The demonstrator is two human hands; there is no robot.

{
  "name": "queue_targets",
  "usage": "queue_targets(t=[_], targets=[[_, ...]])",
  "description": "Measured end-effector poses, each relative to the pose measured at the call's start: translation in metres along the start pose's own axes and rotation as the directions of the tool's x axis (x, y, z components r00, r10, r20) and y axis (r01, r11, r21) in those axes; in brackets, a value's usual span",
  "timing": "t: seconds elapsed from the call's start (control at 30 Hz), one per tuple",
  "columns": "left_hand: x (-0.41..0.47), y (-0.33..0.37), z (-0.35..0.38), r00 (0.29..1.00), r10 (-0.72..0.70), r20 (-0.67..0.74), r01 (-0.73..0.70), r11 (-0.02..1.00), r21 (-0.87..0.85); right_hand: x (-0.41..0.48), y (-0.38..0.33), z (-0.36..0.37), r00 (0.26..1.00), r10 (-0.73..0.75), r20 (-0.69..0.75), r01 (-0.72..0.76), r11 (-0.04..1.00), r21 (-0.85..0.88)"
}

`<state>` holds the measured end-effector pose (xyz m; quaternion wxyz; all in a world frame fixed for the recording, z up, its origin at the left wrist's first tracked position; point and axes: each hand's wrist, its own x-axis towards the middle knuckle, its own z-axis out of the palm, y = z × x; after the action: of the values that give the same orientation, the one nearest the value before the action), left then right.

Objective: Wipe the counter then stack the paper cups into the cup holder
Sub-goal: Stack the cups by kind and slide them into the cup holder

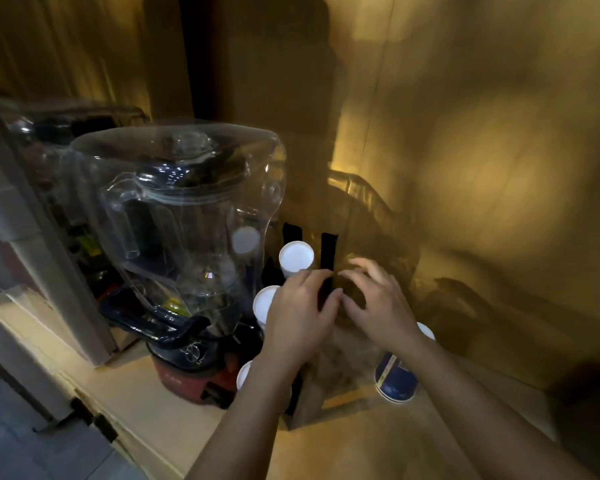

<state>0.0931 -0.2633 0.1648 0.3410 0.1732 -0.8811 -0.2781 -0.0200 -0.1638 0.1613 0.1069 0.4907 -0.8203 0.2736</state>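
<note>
Both hands at cup holder (327, 258): left hand (300, 311) pinching its black post, right hand (378, 299) spread, empty; stacking under way, blue cup (395, 379) next.

— What stands on the surface (146, 403)?
— A blender (187, 258) with a red base and clear cover at left, a black cup holder (327, 258) just beside it, and a blue paper cup (395, 377) lying tipped near the wall.
</note>
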Motion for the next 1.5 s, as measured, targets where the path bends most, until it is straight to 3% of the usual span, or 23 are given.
queue_targets(t=[0.13,0.3,0.5,0.67,0.9,0.97,1.07,1.17,1.23,1.3,1.37,1.5], targets=[[0.01,0.015,0.043,0.994,0.024,0.109,-0.019,0.999,-0.045,-0.017,0.039,-0.01,0.983,0.181,0.024,-0.18,0.983,-0.038],[0.018,0.012,0.105,0.958,-0.068,0.278,0.099,0.99,-0.098,-0.04,0.094,-0.009,0.925,0.38,0.021,-0.376,0.921,-0.1],[0.007,0.001,0.175,0.794,-0.217,0.567,0.428,0.863,-0.269,-0.071,0.143,0.009,0.803,0.564,0.191,-0.563,0.824,-0.067],[-0.015,-0.006,0.2,0.722,-0.182,0.667,0.568,0.707,-0.422,-0.085,0.145,0.022,0.757,0.575,0.311,-0.646,0.731,0.221],[-0.039,-0.019,0.191,0.654,-0.245,0.716,0.703,0.546,-0.456,-0.103,0.125,0.038,0.729,0.659,0.184,-0.669,0.631,0.393],[-0.054,-0.025,0.19,0.587,-0.336,0.737,0.764,0.532,-0.366,-0.112,0.118,0.044,0.725,0.669,0.165,-0.676,0.644,0.358],[-0.078,-0.032,0.188,0.413,-0.491,0.767,0.856,0.497,-0.142,-0.123,0.111,0.051,0.729,0.661,0.18,-0.679,0.663,0.314],[-0.089,-0.032,0.179,0.254,-0.582,0.772,0.947,0.313,-0.076,-0.124,0.106,0.052,0.752,0.616,0.236,-0.657,0.669,0.348],[-0.089,-0.032,0.172,0.186,-0.578,0.794,0.979,0.178,-0.1,-0.121,0.103,0.05,0.766,0.597,0.239,-0.639,0.666,0.384],[-0.09,-0.033,0.163,0.136,-0.554,0.821,0.99,0.109,-0.09,-0.116,0.099,0.045,0.777,0.591,0.217,-0.622,0.667,0.409],[-0.089,-0.033,0.157,0.159,-0.536,0.829,0.986,0.122,-0.11,-0.109,0.095,0.037,0.802,0.57,0.181,-0.584,0.683,0.439],[-0.075,-0.027,0.144,0.329,-0.53,0.781,0.944,0.172,-0.281,-0.091,0.084,0.015,0.88,0.47,0.071,-0.442,0.754,0.486]])
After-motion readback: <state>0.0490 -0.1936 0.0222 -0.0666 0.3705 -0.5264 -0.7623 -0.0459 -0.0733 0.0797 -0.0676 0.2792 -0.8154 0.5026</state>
